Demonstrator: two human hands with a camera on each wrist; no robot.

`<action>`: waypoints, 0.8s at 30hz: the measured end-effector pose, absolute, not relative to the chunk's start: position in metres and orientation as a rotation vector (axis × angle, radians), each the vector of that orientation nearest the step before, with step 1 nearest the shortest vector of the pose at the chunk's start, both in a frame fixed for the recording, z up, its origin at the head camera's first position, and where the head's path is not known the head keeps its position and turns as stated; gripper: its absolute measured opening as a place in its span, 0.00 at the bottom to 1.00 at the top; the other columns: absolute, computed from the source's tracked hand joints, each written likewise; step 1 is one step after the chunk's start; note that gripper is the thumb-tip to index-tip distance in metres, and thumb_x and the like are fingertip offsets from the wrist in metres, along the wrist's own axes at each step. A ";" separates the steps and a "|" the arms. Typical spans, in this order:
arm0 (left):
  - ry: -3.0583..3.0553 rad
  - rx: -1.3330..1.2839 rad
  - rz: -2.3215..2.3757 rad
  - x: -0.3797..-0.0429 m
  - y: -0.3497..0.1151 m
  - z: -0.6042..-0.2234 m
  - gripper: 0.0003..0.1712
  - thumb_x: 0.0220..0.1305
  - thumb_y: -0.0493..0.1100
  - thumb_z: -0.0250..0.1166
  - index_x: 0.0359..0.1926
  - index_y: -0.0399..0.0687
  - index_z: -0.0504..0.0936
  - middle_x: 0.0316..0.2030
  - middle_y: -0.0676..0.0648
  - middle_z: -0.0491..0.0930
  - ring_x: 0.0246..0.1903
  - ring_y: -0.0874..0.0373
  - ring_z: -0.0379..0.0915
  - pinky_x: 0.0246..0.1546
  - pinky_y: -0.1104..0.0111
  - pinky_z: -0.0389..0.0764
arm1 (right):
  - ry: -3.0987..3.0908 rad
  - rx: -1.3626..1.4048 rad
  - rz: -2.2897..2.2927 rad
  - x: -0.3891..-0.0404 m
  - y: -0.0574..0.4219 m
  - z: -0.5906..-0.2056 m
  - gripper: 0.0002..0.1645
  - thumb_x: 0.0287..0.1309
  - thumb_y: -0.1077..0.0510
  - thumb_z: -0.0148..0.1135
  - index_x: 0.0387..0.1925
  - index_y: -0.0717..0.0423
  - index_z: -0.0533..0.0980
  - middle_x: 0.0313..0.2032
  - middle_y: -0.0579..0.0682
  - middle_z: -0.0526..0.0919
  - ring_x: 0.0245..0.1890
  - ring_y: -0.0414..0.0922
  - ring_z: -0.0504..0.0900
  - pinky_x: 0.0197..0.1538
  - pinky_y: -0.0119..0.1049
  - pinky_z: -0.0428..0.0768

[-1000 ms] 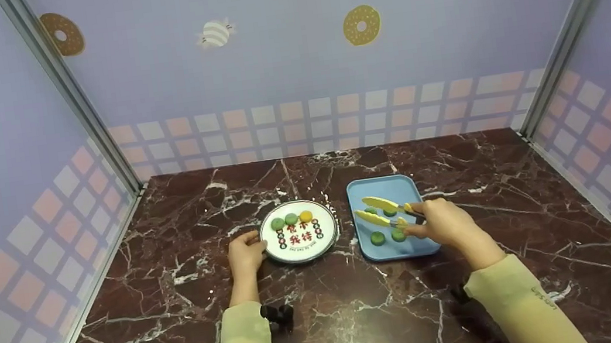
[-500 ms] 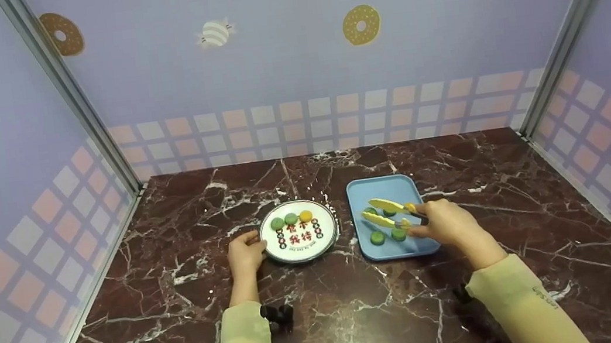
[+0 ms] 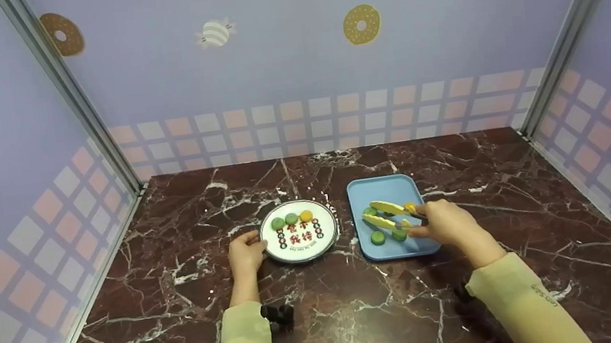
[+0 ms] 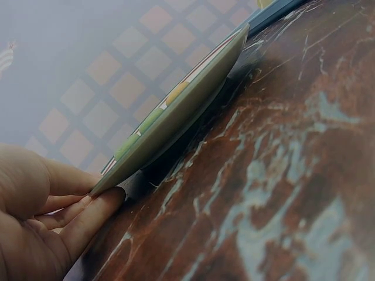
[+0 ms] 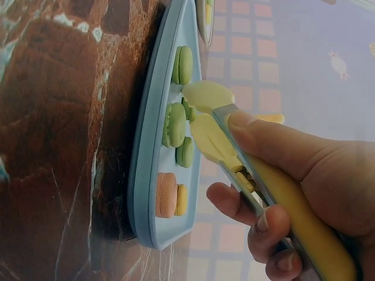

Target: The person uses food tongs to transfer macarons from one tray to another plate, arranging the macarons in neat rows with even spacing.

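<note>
My left hand pinches the rim of a round white plate with red lettering. In the left wrist view, thumb and fingers lie on either side of the edge. Two green macarons and a yellow macaron lie in a row on the plate. My right hand grips yellow-tipped tongs over a blue tray. The tongs' tips stand apart, close to a partly hidden green macaron. Several green macarons, a yellow macaron and an orange-pink macaron are in the tray.
Plate and tray stand side by side on a dark red marbled table, a narrow gap between them. A patterned purple wall rises behind, with side walls left and right. A black wrist mount sits at the left sleeve.
The tongs' tips have shifted slightly right and down over the tray, still apart. My left hand and the plate have stayed in place.
</note>
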State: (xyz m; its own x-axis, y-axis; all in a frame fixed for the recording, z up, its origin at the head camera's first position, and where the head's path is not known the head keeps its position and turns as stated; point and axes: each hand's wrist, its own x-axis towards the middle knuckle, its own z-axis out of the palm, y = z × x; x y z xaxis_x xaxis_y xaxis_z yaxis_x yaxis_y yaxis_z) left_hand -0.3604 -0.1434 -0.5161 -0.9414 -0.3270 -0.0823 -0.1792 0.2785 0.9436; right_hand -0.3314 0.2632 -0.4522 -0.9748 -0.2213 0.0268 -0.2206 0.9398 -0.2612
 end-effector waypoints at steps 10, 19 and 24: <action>-2.412 0.482 -1.742 -0.360 -0.145 -0.516 0.23 0.67 0.31 0.64 0.62 0.29 0.79 0.58 0.27 0.79 0.53 0.37 0.82 0.40 0.64 0.91 | 3.066 -0.331 -0.417 -0.333 0.264 -0.450 0.24 0.58 0.44 0.74 0.45 0.58 0.83 0.29 0.56 0.83 0.27 0.50 0.77 0.28 0.45 0.74; -2.412 0.486 -1.724 -0.361 -0.144 -0.517 0.23 0.66 0.31 0.65 0.62 0.29 0.80 0.58 0.28 0.80 0.52 0.37 0.83 0.41 0.64 0.91 | 3.069 -0.341 -0.435 -0.333 0.265 -0.450 0.24 0.58 0.44 0.75 0.45 0.58 0.83 0.27 0.53 0.81 0.27 0.50 0.76 0.27 0.45 0.73; -2.407 0.479 -1.731 -0.361 -0.143 -0.517 0.23 0.66 0.31 0.65 0.62 0.29 0.80 0.57 0.28 0.81 0.51 0.37 0.84 0.40 0.64 0.91 | 3.078 -0.341 -0.431 -0.331 0.265 -0.447 0.26 0.58 0.45 0.75 0.51 0.58 0.83 0.30 0.56 0.84 0.28 0.51 0.78 0.29 0.47 0.75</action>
